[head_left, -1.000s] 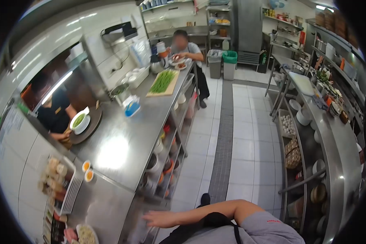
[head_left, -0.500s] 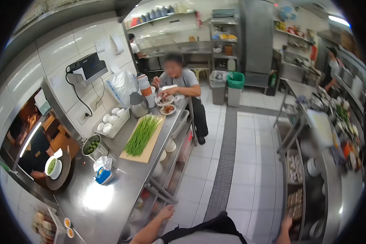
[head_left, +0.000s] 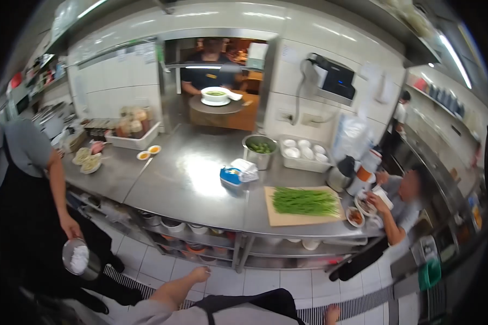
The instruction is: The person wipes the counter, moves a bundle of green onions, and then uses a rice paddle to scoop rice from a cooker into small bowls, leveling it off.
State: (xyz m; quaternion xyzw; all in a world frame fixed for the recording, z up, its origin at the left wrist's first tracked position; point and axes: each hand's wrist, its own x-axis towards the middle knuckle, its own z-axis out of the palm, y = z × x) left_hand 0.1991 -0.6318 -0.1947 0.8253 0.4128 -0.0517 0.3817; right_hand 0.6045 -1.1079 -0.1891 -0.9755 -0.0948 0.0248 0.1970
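Note:
My left hand hangs low in front of the steel counter, with its fingers curled in and nothing showing in them. My right hand is at the bottom edge of the view, over the floor; its fingers are too small and blurred to read. Neither hand touches anything on the counter. On a cutting board lies a pile of long green stalks. Left of it are a blue-and-white packet and a metal pot of green fruit.
A co-worker at left holds a metal container of white contents. Another co-worker works over bowls at right. Behind the pass window, a person holds a tray with a white bowl. A floor drain runs below.
My view has swung left, from the aisle to face the counter and pass window. The co-worker with the metal container has come into view. Both my hands still hang low.

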